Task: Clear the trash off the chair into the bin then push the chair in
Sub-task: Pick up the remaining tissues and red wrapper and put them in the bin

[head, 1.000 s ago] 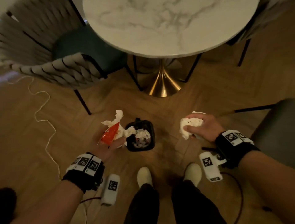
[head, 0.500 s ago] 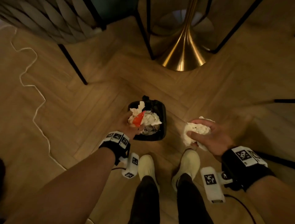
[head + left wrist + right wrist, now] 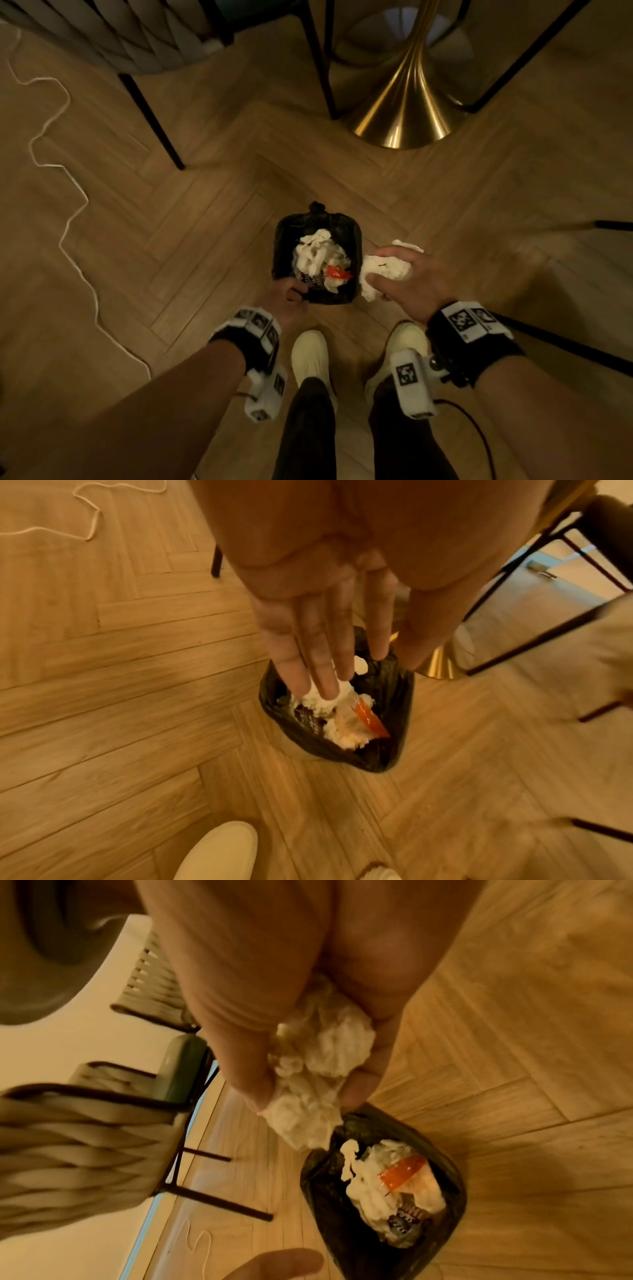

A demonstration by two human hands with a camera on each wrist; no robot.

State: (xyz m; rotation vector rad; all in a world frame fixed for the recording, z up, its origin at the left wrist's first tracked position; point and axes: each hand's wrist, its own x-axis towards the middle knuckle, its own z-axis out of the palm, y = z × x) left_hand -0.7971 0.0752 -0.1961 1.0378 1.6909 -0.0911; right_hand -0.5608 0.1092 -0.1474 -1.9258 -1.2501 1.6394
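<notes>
Left hand [image 3: 287, 301] empty, fingers straight over the bin [image 3: 356, 236]; right hand [image 3: 407, 281] grips tissue [image 3: 387, 267] beside its rim; chair [image 3: 130, 37] not pushed in.

A wooden herringbone floor [image 3: 205, 219] fills the view. A thin white cord [image 3: 68, 219] snakes loosely across it on the left. At the top stands the flared brass foot [image 3: 400, 109] of the bench, with thin black legs [image 3: 513, 58] beside it. Two pale shoes [image 3: 310, 356] below dark trouser legs [image 3: 308, 431] stand on the floor.
</notes>
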